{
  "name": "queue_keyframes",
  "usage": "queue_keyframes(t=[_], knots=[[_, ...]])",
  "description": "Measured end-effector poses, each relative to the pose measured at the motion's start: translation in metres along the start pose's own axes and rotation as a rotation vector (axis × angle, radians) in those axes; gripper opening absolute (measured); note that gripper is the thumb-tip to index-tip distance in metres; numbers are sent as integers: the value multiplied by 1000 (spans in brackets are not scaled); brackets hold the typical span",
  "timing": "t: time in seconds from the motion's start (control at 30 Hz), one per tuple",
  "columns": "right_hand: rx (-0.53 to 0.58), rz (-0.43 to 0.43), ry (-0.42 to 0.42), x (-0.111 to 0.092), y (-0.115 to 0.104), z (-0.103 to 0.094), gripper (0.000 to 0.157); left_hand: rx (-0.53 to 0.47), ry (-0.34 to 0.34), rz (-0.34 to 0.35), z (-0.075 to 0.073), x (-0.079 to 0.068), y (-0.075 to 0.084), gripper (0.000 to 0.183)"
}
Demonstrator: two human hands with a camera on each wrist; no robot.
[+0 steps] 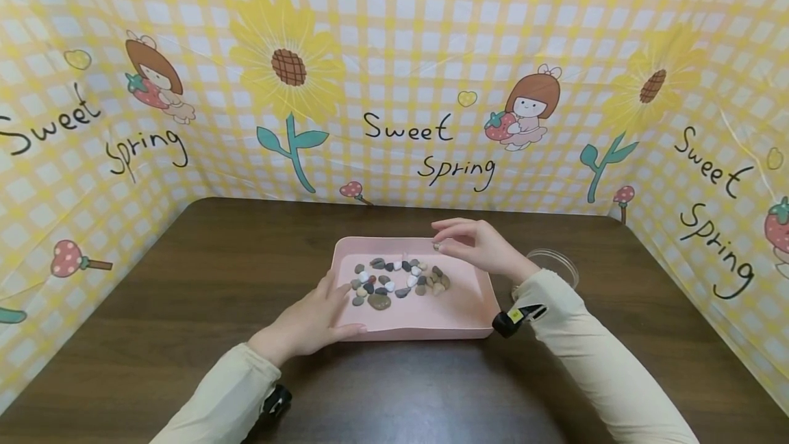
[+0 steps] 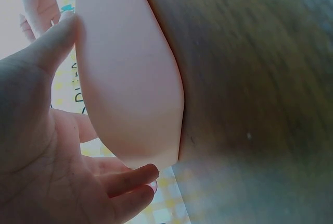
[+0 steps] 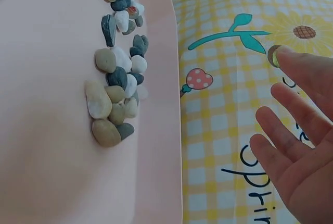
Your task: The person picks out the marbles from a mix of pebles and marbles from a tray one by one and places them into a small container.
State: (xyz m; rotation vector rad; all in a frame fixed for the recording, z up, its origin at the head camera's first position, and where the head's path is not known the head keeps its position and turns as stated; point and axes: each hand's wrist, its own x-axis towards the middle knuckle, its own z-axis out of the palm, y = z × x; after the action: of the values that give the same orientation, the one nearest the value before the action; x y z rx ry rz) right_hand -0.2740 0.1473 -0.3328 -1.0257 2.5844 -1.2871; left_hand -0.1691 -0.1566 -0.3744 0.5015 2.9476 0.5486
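Observation:
A shallow pink tray (image 1: pixel 431 321) holds several small pebbles (image 1: pixel 379 302) in grey, white, black and tan, strung out in curving lines with a tan cluster at the right end. The left hand (image 1: pixel 305 321) grips the tray at its near left corner, thumb on the front rim and fingers about the left wall. Above the tray's back right part, the right hand (image 1: pixel 477 244) pinches a small brownish pebble (image 3: pixel 274 56) at its fingertips. Its other fingers (image 3: pixel 278 130) are spread apart.
A round clear dish (image 1: pixel 557 262) stands right of the tray, partly behind the right wrist. The dark wooden table (image 1: pixel 154 307) is enclosed by a yellow checked cloth (image 1: pixel 382 60) at the back and sides. Both forearms wear pale sleeves and black wrist straps.

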Motion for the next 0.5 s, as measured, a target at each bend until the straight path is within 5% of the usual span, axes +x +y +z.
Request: queue_keyframes(t=[0.5], knots=[[30, 50, 108, -33, 4, -22, 21, -10, 0, -7, -1, 0, 1, 79]])
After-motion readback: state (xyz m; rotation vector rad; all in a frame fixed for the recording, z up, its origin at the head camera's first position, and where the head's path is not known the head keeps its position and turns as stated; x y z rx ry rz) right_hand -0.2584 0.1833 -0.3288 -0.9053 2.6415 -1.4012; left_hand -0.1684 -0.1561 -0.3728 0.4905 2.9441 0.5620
